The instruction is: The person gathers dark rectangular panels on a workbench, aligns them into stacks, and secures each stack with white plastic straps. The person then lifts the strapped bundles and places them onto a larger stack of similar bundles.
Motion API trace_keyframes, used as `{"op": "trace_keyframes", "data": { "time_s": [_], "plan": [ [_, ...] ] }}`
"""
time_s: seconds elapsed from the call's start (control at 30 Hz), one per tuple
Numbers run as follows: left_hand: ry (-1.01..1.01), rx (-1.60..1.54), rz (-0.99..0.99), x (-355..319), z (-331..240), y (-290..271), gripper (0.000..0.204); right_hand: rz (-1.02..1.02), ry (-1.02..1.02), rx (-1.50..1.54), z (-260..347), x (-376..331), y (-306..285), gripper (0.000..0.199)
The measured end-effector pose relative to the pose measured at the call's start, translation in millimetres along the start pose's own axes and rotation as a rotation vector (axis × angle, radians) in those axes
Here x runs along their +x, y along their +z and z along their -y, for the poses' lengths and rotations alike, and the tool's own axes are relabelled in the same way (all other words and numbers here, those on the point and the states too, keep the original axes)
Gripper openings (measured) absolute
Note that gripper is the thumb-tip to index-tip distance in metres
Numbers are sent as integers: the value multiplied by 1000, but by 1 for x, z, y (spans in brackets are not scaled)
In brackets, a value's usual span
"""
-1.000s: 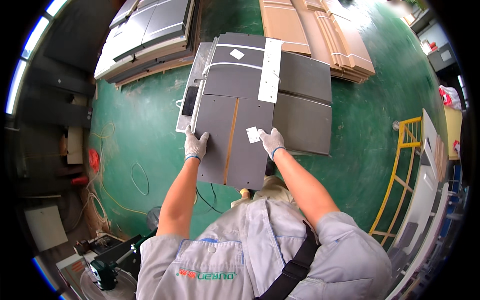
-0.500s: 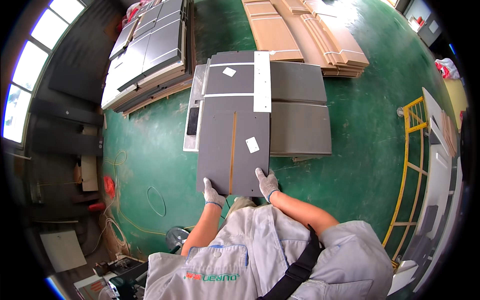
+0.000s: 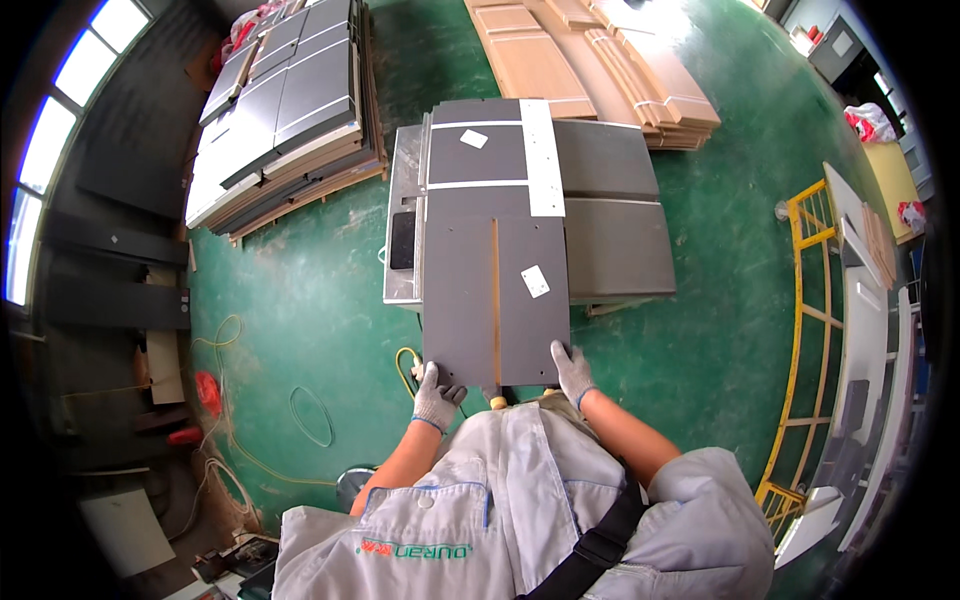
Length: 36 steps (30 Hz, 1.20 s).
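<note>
A dark grey panel (image 3: 460, 300) with a brown lengthwise groove and a white label lies in front of me, its near edge close to my body. My left hand (image 3: 436, 402), in a pale work glove, grips its near left corner, thumb uppermost. My right hand (image 3: 573, 373), gloved alike, holds the near right corner from the side. Some of the fingers are hidden. Beyond the groove, another grey panel (image 3: 480, 158) with white straps and a label is in line with this one. A white perforated strip (image 3: 543, 160) lies along its right side.
Beneath is a grey stand (image 3: 620, 250), with a black phone-like object (image 3: 402, 240) on its left ledge. Strapped stacks of grey panels (image 3: 310, 90) and brown boards (image 3: 540, 60) stand beyond. At right is a yellow rack (image 3: 797, 330); a cable (image 3: 230, 400) trails over the green floor.
In the picture the panel and stand have shifted slightly right. My left hand sits lower at the corner with its fingers showing, and my right hand has moved outward to the panel's side edge.
</note>
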<state>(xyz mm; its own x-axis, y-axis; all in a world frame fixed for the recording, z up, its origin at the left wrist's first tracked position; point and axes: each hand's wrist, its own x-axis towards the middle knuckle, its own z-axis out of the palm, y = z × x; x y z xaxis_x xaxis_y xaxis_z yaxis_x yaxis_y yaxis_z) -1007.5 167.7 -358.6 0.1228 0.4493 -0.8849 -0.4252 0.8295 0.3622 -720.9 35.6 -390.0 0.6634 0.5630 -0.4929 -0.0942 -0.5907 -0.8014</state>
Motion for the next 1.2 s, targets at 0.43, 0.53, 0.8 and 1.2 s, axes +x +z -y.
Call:
{"op": "trace_keyframes", "data": {
  "time_s": [0.43,0.53,0.8,1.2],
  "plan": [
    [-43,27,168,6,-21,-10,41,116,93,544,-8,-7,13,50],
    [-53,-47,170,6,-16,-19,41,137,102,625,1,-18,12,51],
    [68,33,130,12,-47,58,29,43,156,492,73,22,5,56],
    [104,63,-54,73,-74,116,92,-376,-269,-121,131,177,-85,65]
  ]
}}
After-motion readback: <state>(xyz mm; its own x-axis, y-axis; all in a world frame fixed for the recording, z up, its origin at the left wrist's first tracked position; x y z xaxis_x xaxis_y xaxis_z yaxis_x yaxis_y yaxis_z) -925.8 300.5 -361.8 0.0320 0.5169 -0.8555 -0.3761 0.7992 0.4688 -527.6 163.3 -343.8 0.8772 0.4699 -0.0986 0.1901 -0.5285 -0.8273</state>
